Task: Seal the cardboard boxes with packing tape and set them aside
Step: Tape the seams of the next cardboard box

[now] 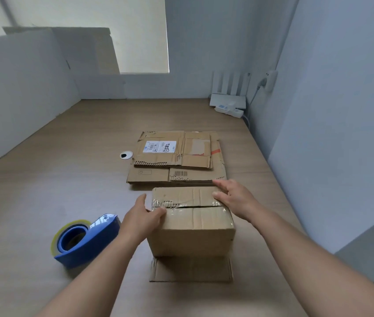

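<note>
**Desk:** Where does the box stand?

**Photographer:** A cardboard box sits mid-tabletop. Clear packing tape lies along its top seam, and a dark gap shows between the flaps toward the right. Its far and left faces are out of sight.

**Desk:** And the hands?

**Photographer:** The left grip lies flat against the box's left side, fingers straight, thumb over the top edge on the tape's end. How far the fingers reach down that hidden face cannot be told. The right grip is likewise spread flat, with the thumb on the top near the tape's right end and straight fingers reaching past the far right corner. Neither curls round anything. Both forearms are cut off by the lower edge.

**Desk:** The tape tool?

**Photographer:** A blue tape dispenser lies on the tabletop left of the box, beside the left forearm and apart from the box.

**Desk:** What is hard to make out?

**Photographer:** A cardboard flap lies flat at the box's near foot, and whether it joins the box cannot be told. Just beyond the box is a stack of flattened cardboard boxes, its near right corner partly behind the right fingers and its sheet count unclear. The print on its white shipping label is too small to read. A round cable grommet sits just left of the stack. In the far right corner, a white router and a power strip blend into the pale wall.
</note>
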A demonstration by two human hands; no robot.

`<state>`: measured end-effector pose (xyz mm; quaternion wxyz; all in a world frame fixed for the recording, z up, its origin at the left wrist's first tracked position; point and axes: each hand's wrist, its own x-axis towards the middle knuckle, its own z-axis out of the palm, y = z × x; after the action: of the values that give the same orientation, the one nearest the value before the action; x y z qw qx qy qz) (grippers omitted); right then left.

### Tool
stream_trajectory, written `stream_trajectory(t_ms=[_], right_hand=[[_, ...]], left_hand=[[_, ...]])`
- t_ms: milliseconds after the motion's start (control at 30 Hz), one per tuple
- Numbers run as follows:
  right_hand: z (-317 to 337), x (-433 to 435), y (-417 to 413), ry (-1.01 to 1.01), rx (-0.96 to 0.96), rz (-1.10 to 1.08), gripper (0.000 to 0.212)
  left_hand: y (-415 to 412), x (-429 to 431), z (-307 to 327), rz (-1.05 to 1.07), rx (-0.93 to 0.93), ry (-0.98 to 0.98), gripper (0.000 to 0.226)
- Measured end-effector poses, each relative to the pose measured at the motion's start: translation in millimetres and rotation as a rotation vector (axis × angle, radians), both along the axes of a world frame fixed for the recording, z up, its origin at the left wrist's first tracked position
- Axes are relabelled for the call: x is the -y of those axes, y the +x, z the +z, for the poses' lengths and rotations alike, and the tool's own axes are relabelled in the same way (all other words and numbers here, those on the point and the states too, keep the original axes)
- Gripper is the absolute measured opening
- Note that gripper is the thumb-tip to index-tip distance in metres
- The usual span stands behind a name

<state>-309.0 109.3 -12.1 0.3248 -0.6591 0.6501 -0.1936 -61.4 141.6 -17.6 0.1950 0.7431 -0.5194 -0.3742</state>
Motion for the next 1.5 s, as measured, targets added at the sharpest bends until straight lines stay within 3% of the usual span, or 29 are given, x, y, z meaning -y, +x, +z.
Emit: stream_trajectory(t_ms=[133, 233, 267, 333, 400, 500, 567, 667, 800, 867, 1033, 1133, 1200, 1367, 1500], right_hand=[[-2, 1, -2, -0.223, -0.172, -0.183, 0.053], [-4, -16, 2, -0.453, -0.22, -0.315, 0.033], [-7, -23, 5, -0.509, -0.221, -0.318, 0.022], [-14, -40, 14, -0.562, -0.248, -0.269, 0.028], [-22, -53, 26, -0.408, -0.221, -0.146, 0.028], [-29, -54, 41, -0.105, -0.006, -0.018, 0.024], [-25, -44, 47, -0.063, 0.168, -0.026, 0.03], [-18, -29, 56, -0.036, 0.23, 0.096, 0.049], [-19, -25, 70, -0.008, 0.13, 0.376, 0.063], [-24, -29, 74, -0.05, 0.003, 0.386, 0.069], [-34, -40, 78, -0.204, -0.189, 0.296, 0.064], [-40, -46, 83, -0.219, -0.232, 0.215, 0.064], [-42, -48, 85, -0.227, -0.232, 0.182, 0.063], [-39, -50, 94, -0.231, -0.258, 0.136, 0.06], [-38, -55, 102, -0.216, -0.274, 0.091, 0.061]], left_hand=[[-12, -14, 2, 0.123, -0.093, 0.073, 0.089], [-14, -29, 4, 0.174, -0.177, 0.088, 0.095], [-15, -35, 4, 0.19, -0.203, 0.084, 0.093], [-16, -47, 5, 0.237, -0.307, 0.072, 0.082], [-15, -58, 5, 0.274, -0.355, 0.032, 0.059], [-12, -74, 3, 0.206, -0.246, -0.008, 0.049], [-9, -80, 1, 0.129, -0.134, -0.028, 0.053], [-6, -80, 0, 0.052, 0.143, -0.107, 0.06], [-5, -68, 3, -0.047, 0.433, -0.214, 0.066], [-1, -62, 0, -0.138, 0.464, -0.237, 0.069], [19, -49, -11, -0.277, 0.291, -0.281, 0.073], [40, -47, -16, -0.332, 0.099, -0.248, 0.081], [57, -47, -19, -0.312, 0.096, -0.269, 0.08], [112, -38, -36, -0.125, 0.456, -0.264, 0.068], [140, -27, -55, -0.1, 0.625, -0.004, 0.06]])
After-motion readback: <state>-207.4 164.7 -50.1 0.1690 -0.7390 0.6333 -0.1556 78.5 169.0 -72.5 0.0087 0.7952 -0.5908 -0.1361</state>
